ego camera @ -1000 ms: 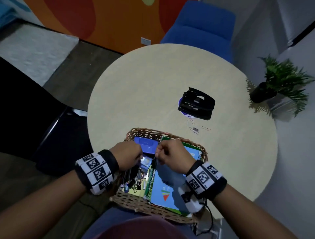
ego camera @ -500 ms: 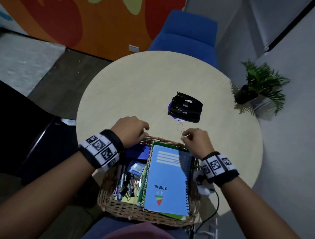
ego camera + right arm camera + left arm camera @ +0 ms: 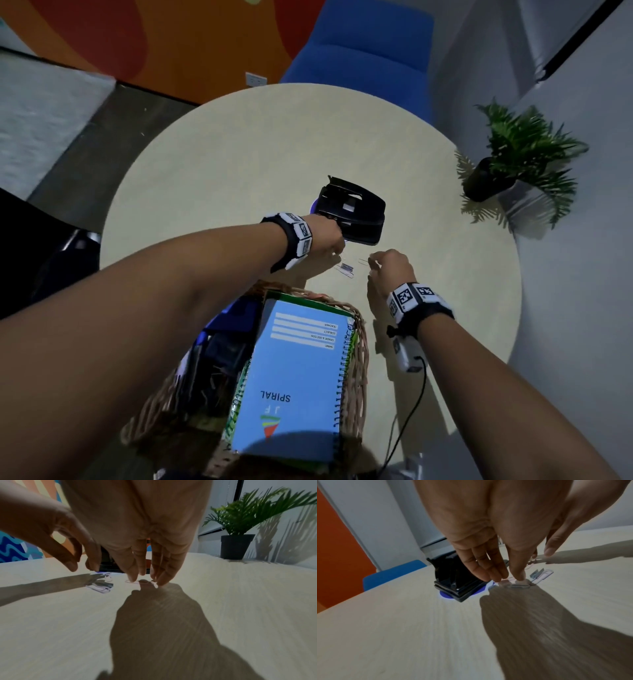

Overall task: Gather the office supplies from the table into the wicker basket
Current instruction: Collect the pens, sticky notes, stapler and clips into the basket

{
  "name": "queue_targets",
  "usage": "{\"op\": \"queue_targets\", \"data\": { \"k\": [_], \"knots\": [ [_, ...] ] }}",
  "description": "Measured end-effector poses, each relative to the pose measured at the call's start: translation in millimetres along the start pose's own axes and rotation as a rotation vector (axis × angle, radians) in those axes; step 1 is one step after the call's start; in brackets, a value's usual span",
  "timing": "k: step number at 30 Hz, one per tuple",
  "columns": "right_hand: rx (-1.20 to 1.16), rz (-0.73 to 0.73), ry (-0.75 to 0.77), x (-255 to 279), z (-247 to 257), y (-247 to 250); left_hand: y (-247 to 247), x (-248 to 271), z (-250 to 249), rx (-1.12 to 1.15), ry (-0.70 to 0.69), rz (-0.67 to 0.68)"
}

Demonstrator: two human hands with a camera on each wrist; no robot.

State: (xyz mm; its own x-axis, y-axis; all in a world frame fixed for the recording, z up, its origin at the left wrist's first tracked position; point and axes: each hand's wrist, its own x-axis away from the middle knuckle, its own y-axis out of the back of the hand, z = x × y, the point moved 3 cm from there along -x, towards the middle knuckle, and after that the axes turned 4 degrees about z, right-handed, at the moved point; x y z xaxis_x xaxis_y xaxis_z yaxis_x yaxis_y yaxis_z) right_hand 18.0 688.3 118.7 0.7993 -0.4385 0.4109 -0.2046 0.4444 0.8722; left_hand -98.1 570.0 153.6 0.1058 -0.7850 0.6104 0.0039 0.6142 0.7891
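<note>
From the head camera, the wicker basket (image 3: 356, 329) sits at the table's (image 3: 239, 144) six o'clock edge, already holding a spiral notebook (image 3: 294, 373) and darker supplies beside it. At the table's centre lies a black hole punch (image 3: 352, 214), and just toward five o'clock from it a scatter of paper clips (image 3: 346, 270). The left hand (image 3: 325, 236) reaches in beside the punch and the right hand (image 3: 390, 270) comes at the clips from three o'clock. In the left wrist view, the left hand's fingers (image 3: 489, 569) point down, straight and close together, tips touching or nearly touching a clip (image 3: 518, 586) on the tabletop, nothing clamped. The right wrist view shows the right hand's fingers (image 3: 132, 566) likewise extended and slightly spread, tips at a clip (image 3: 132, 581), holding nothing. The step in hand looks like picking up the clips; next each hand needs a fingertip pinch on thin flat wire, then a carry to the basket at six o'clock, with the punch left to fetch.
</note>
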Motion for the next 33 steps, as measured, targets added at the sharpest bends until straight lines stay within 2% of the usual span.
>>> {"op": "queue_targets", "data": {
  "k": [2,8,16,20,22,24,26,28,30,33],
  "knots": [
    [0.006,-0.020,-0.010,-4,-2,-4,-2,-12,-3,0.110,0.042,-0.019],
    [-0.100,-0.064,-0.067,-8,-9,-6,-2,-24,-6,0.178,0.051,-0.056],
    [-0.162,-0.026,-0.136,-10,-10,-11,-10,-24,-5,0.194,0.110,0.046],
    [-0.164,-0.025,-0.168,-6,-8,-10,-3,-5,-1,0.280,0.149,-0.055],
    [-0.168,-0.064,-0.123,1,-5,-2,6,18,4,0.377,0.150,-0.122],
    [-0.219,-0.087,-0.048,8,-2,9,9,48,9,0.508,0.199,-0.244],
    [-0.295,-0.051,0.040,20,4,23,1,82,9,0.685,0.259,-0.363],
    [-0.362,0.036,0.125,39,19,33,-18,117,2,0.845,0.299,-0.428],
    [-0.421,0.145,0.204,64,40,36,-43,148,-11,0.915,0.320,-0.425],
    [-0.465,0.320,0.318,99,74,24,-87,184,-35,0.967,0.344,-0.311]
  ]
}}
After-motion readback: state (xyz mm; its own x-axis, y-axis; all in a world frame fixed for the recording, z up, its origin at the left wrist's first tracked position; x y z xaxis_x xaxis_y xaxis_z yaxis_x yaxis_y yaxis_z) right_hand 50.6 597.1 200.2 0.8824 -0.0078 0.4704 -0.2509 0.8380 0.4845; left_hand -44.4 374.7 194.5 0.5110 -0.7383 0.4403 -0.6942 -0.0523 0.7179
